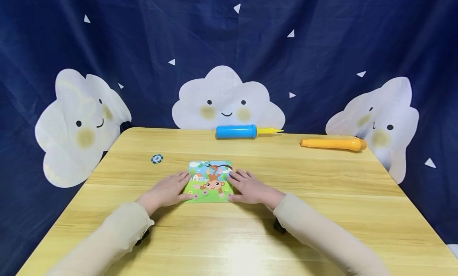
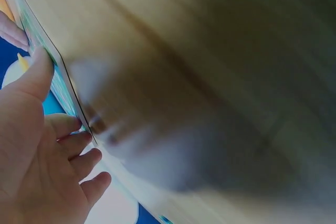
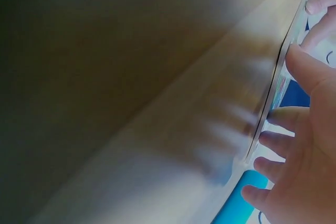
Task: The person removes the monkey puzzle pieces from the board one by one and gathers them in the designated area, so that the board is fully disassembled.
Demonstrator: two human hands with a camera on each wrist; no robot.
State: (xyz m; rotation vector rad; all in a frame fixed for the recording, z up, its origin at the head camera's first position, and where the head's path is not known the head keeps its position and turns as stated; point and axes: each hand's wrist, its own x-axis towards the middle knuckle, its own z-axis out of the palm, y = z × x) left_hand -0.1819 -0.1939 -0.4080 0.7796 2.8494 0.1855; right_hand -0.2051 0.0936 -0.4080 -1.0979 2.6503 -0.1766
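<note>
A square picture board (image 1: 210, 181) with a cartoon monkey lies flat on the wooden table (image 1: 322, 196). My left hand (image 1: 171, 188) rests beside its left edge and my right hand (image 1: 248, 185) beside its right edge. Both have fingers spread and fairly straight, their tips touching the board. In the left wrist view the left hand (image 2: 47, 103) has its thumb and fingertips against the board's thin edge (image 2: 59, 69). The right wrist view shows the right hand (image 3: 294, 87) meeting the board's edge (image 3: 272, 95) the same way. Neither hand lifts the board.
A blue hand pump (image 1: 237, 131) with a yellow nozzle lies at the table's back middle and an orange pump (image 1: 332, 143) at the back right. A small round chip (image 1: 156, 159) sits left of the board. A dark blue cloud-print cloth (image 1: 229, 37) hangs behind.
</note>
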